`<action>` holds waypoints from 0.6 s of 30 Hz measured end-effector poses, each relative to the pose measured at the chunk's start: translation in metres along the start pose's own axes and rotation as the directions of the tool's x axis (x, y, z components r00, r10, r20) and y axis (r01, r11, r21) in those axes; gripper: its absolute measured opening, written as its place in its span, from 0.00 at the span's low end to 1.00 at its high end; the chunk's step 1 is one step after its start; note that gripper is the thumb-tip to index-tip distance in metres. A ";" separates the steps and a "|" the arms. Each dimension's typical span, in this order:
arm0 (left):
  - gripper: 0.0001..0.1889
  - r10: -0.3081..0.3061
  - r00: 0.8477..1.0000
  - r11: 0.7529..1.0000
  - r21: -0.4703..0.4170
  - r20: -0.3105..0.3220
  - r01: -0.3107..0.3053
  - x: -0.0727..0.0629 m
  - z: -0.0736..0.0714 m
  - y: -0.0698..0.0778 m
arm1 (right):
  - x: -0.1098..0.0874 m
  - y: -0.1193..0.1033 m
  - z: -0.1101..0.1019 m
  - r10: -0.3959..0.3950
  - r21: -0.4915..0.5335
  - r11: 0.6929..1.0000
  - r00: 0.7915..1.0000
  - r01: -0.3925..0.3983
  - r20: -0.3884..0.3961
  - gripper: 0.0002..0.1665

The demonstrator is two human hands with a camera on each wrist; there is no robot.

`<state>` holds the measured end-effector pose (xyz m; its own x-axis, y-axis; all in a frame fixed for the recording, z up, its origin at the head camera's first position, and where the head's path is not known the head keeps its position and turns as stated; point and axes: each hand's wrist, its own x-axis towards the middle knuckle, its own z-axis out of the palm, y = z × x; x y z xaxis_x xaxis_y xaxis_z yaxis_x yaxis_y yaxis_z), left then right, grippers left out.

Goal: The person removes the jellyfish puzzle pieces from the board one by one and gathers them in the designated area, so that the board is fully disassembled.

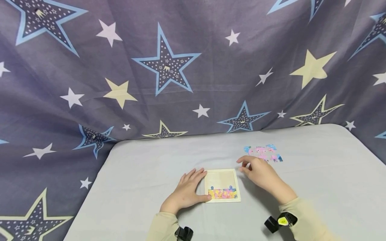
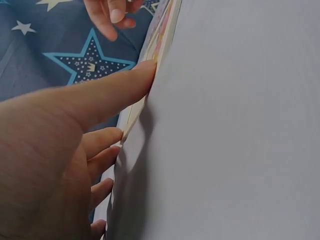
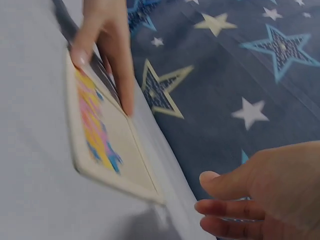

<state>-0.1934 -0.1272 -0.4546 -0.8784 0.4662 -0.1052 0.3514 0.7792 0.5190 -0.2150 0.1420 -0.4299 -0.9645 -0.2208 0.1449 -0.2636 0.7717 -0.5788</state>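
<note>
A square puzzle tray (image 1: 223,171) with a pale wooden border lies on the table. Joined puzzle pieces (image 1: 222,193) in yellow, pink and blue fill its near strip, and the pale base shows above them. My left hand (image 1: 187,194) rests at the tray's left side, thumb on the near-left corner and straight fingers spread along the edge. Just off the tray's right side hovers my right hand (image 1: 261,174), fingers loosely bent, thumb and forefinger apart with nothing between them. In the right wrist view the same tray (image 3: 120,192) appears tilted, the left hand (image 3: 107,40) at its far end.
Loose puzzle pieces (image 1: 262,152), pink and blue, lie on the table behind the right hand, which partly covers them. A light grey cloth covers the table (image 1: 135,187). At its back edge hangs a dark curtain (image 1: 211,77) printed with stars.
</note>
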 end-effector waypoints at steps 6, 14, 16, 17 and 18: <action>0.45 -0.005 1.000 1.000 0.000 -0.004 0.005 0.001 -0.001 0.001 | -0.004 -0.019 0.015 -0.044 0.054 0.998 0.998 0.042 0.044 0.11; 0.45 -0.029 1.000 0.999 0.020 -0.007 0.029 0.000 -0.002 0.003 | -0.010 -0.037 0.030 -0.010 0.081 0.997 0.997 0.004 0.072 0.12; 0.45 -0.027 1.000 0.999 0.019 -0.010 0.027 0.000 -0.001 0.003 | -0.011 -0.040 0.033 0.007 0.088 0.996 0.997 -0.013 0.074 0.12; 0.46 -0.025 1.000 0.999 0.021 -0.013 0.025 0.000 -0.001 0.003 | -0.012 -0.042 0.035 0.010 0.097 0.995 0.997 -0.017 0.078 0.12; 0.46 -0.024 1.000 1.000 0.020 -0.013 0.024 0.000 0.000 0.003 | -0.013 -0.043 0.036 0.013 0.111 0.994 0.996 -0.023 0.088 0.12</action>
<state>-0.1922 -0.1253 -0.4529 -0.8907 0.4420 -0.1065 0.3365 0.7984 0.4993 -0.1906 0.0904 -0.4360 -0.9627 -0.2623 0.0660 -0.2380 0.7056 -0.6674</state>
